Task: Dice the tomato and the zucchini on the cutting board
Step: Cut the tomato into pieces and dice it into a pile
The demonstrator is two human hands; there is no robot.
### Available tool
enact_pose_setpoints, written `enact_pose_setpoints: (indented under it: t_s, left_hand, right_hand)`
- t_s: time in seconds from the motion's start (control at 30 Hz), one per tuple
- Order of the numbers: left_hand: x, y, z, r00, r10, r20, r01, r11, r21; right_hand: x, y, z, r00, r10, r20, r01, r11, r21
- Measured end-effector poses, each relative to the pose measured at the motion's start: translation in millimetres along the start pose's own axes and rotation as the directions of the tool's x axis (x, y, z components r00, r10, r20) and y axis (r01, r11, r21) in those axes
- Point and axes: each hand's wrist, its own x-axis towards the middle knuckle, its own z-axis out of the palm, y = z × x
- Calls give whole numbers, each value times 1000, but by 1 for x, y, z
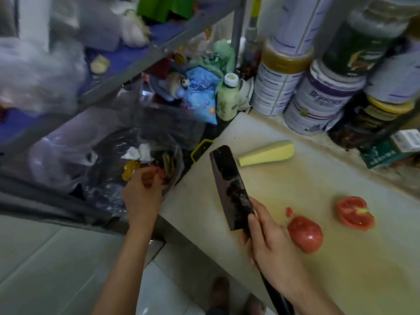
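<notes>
At your far left a metal rack (136,64) holds blurred bags and cloths. Below it, off the left edge of the board, sits a dark plastic bag (109,160) full of scraps.

Your left hand (142,201) hangs over that bag with its fingers (147,178) curled inward. Something red shows at the fingertips, but the blur hides whether you are pinching it or it is lying in the bag, so I cannot tell your grip there.

Next comes the cleaver (229,185), its dark blade raised and tilted over the left part of the cutting board (306,178), touching no food. Your right hand (272,248) grips its black handle, fingers wrapped round it just behind the blade.

The zucchini (266,153), a pale wedge with its cut face up, lies at the far side of the board, just beyond the blade tip. The tomato is in two halves near your right hand. One half (305,234) lies dome up just beside your knuckles, with a small red bit (289,211) next to it. The other half (354,212) lies cut face up, farther right and apart from the first.

Behind the board, a green bottle (228,98) and stacked tins (318,103) stand on the surface (306,137).
</notes>
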Motion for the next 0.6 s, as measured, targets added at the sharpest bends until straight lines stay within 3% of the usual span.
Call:
enact_pose_setpoints:
  t_s: [0.13,0.3,0.43,0.6]
  left_hand:
    - [2,-7,-4,992,100,76,-108,987,120]
    - [-31,-4,6,942,277,188,-315,924,218]
    - [-76,13,39,875,339,346,-399,910,117]
    - [-136,33,95,758,362,542,-473,878,75]
  right_hand:
    - [-2,-1,5,999,15,34,-16,1000,16]
    - [-10,16,-11,995,69,-66,-69,998,3]
    - [-25,38,-41,974,141,-178,-144,990,-3]
    - [-54,62,-85,944,254,-209,-253,967,34]
